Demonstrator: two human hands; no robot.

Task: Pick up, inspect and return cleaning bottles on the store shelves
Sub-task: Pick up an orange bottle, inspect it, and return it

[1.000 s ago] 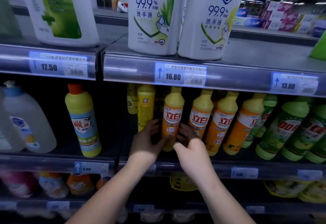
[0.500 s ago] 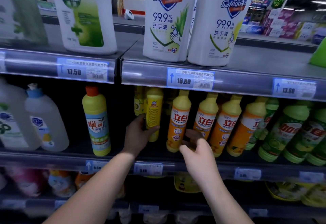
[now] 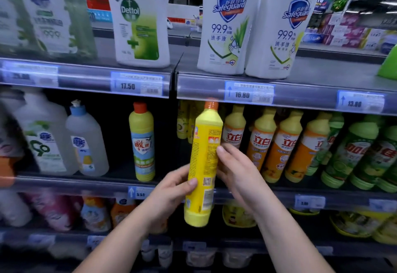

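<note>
The left hand [image 3: 169, 189] holds a yellow bottle [image 3: 203, 165] upright, off the shelf [image 3: 86, 183] and just left of the row of orange-labelled bottles [image 3: 266, 143]. The right hand [image 3: 238, 173] rests on its right side, fingers touching the label.

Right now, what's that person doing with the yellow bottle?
A person is looking over a yellow bottle in front of the store shelves. The left hand grips its lower part, and the right hand steadies the side, fingertips on the label. The bottle is off the shelf, upright, with its back label facing the camera. More yellow and orange bottles stand in a row on the middle shelf behind it.
</note>
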